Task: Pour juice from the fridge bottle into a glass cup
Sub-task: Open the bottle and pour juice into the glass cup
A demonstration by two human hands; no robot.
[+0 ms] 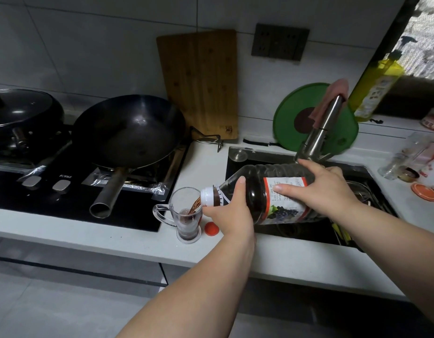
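Juice flowing, left hand (232,215) gripping the bottle (257,193) neck, right hand (321,189) its body; tilt harder and the glass cup (186,223) may overflow.

— Are you reading anything?
— I'm making out "FOTILE" on the black glass hob (52,203). Print on the red-and-white label (288,203) of the clear plastic juice bottle (257,191) is coming through too small.

Clear plastic bottle (257,191), grape label, tipped near horizontal, white neck at cup rim; dark juice (196,203) streaming into glass cup (186,223), upright, handle left, bottom part filled
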